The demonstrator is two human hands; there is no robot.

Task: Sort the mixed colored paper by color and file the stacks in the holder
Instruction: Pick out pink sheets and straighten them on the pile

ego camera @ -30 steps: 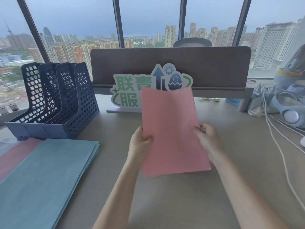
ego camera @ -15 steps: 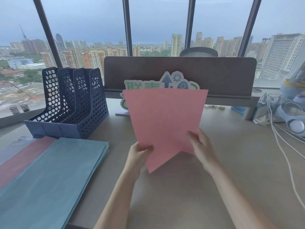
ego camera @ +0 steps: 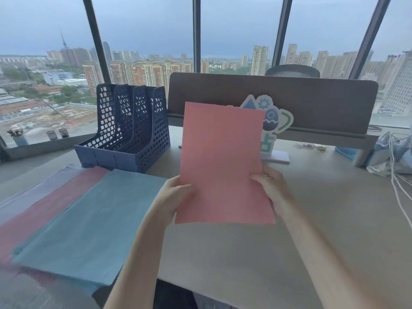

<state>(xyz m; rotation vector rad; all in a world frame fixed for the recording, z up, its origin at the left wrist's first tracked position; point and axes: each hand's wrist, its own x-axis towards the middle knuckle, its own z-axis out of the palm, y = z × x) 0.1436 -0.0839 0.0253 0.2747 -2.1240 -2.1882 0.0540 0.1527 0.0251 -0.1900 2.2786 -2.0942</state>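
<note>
**Pink paper held up in both hands**

The pink paper [ego camera: 223, 161] stands nearly upright above the desk [ego camera: 312, 219], clear of its surface. The left hand [ego camera: 171, 197] pinches its lower left edge, thumb on the near face; the right hand [ego camera: 273, 190] grips the lower right edge the same way. Whether this is one sheet or a thin stack is hard to tell.

Left of it, a blue stack [ego camera: 89, 224] lies flat, overlapping a red stack [ego camera: 40, 210] and a lilac one [ego camera: 33, 188]. Just behind them stands the holder [ego camera: 133, 130], its slots holding no paper. A sign [ego camera: 274, 121] shows behind the paper's right edge.
</note>
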